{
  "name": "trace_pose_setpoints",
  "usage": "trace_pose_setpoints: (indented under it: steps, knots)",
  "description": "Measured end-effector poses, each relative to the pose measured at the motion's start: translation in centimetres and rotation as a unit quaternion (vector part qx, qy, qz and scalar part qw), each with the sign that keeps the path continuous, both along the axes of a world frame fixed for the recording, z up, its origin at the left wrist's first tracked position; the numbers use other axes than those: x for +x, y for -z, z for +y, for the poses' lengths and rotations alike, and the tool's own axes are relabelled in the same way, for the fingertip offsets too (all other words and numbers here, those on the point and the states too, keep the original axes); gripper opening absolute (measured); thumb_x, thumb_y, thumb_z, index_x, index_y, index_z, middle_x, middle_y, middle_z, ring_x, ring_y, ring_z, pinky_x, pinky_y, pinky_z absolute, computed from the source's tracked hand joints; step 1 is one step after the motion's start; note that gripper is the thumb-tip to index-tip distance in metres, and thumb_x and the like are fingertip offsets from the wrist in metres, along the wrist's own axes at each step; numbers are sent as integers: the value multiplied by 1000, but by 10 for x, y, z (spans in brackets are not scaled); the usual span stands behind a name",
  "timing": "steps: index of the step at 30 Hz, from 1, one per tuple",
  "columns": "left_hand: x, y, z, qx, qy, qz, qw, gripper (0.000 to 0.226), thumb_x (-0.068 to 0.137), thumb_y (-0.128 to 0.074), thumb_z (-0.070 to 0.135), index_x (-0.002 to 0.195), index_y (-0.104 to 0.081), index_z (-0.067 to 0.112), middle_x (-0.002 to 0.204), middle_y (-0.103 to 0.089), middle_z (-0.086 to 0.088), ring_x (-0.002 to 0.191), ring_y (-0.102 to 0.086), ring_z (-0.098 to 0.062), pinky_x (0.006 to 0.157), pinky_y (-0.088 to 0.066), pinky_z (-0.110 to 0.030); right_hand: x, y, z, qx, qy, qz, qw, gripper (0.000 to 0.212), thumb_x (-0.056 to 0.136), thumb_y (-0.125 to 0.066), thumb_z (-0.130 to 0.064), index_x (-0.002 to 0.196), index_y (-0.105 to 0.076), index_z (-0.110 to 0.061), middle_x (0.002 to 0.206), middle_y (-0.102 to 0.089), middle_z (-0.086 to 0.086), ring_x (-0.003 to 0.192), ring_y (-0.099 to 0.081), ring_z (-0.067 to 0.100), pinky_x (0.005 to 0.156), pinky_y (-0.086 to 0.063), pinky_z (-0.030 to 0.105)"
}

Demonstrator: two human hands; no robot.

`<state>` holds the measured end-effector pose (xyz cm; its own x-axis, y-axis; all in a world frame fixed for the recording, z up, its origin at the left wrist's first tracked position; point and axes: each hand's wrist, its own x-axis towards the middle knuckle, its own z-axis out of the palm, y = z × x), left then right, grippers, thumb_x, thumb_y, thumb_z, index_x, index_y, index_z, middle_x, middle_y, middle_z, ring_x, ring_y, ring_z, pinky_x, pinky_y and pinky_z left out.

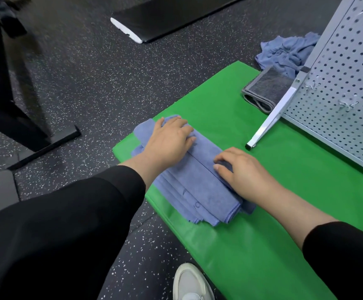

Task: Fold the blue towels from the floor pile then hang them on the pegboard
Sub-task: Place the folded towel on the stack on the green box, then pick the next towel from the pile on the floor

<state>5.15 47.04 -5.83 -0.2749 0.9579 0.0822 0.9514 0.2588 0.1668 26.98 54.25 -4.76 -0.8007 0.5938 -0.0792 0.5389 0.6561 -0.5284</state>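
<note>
A blue towel (195, 189), folded into a long layered strip, lies on the green mat (262, 213). My left hand (169, 139) rests flat on its far end, fingers straight. My right hand (239, 172) sits on the strip's right edge with fingers curled round a fold of the cloth. A crumpled pile of blue towels (284, 53) lies on the floor at the mat's far end. The grey pegboard (345, 83) stands tilted on the right, with small metal hooks on it.
A folded dark grey mesh cloth (265, 89) lies by the pegboard's white leg (269, 120). A black mat (165, 16) lies on the speckled floor at the back. A black stand's base (35, 135) is at left. My white shoe (191, 282) is near the mat's front edge.
</note>
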Motion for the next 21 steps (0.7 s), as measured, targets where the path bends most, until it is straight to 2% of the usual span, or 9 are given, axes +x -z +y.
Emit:
trace_pose_setpoints:
  steps: [3, 6, 10, 12, 14, 18, 21]
  knots:
    - [1, -15, -20, 96, -4, -12, 995, 29, 98, -52, 30, 112, -71, 14, 118, -68, -5, 119, -60, -29, 102, -38, -47, -16, -13, -12, 9, -3, 39, 999, 21, 96, -64, -26, 113, -71, -16, 115, -65, 2, 107, -61, 27, 95, -46, 38]
    - [-1, -28, -57, 139, -60, -26, 988, 27, 97, -52, 29, 108, -71, 14, 104, -70, -5, 99, -64, -32, 85, -44, -43, -41, -30, -35, 17, -32, 76, 996, 21, 97, -63, -23, 114, -71, -13, 117, -66, 5, 109, -61, 27, 95, -44, 34]
    - [-19, -37, -143, 134, -127, -22, 983, 27, 99, -51, 30, 107, -70, 13, 97, -70, -8, 93, -65, -35, 77, -52, -45, -95, -53, -89, 20, -128, 66, 989, 24, 99, -61, -26, 117, -70, -15, 120, -65, 5, 114, -58, 23, 97, -37, 29]
    - [-31, -39, -193, 96, -176, -41, 979, 25, 102, -51, 31, 111, -68, 14, 102, -70, -7, 97, -64, -34, 80, -52, -45, -123, -59, -120, 23, -191, 48, 980, 25, 98, -60, -31, 118, -68, -17, 121, -64, 5, 116, -58, 24, 100, -41, 32]
    - [-44, -38, -250, 65, -235, -58, 968, 26, 103, -48, 33, 113, -65, 17, 104, -69, -5, 98, -63, -31, 80, -52, -44, -150, -63, -153, 41, -258, 3, 965, 27, 98, -58, -36, 120, -65, -21, 123, -61, 5, 118, -57, 27, 101, -44, 39]
    - [-63, -23, -368, 16, -340, -53, 939, 24, 104, -44, 34, 110, -63, 20, 101, -65, 0, 95, -60, -27, 74, -50, -39, -194, -63, -222, 97, -373, -141, 912, 32, 100, -52, -37, 124, -61, -17, 124, -58, 9, 115, -59, 33, 94, -48, 42]
    - [-72, -3, -437, -45, -370, -47, 927, 24, 103, -43, 32, 105, -62, 17, 97, -63, -3, 92, -61, -29, 70, -50, -39, -229, -41, -260, 137, -424, -224, 867, 32, 99, -51, -34, 122, -63, -15, 119, -63, 13, 109, -62, 36, 91, -52, 43]
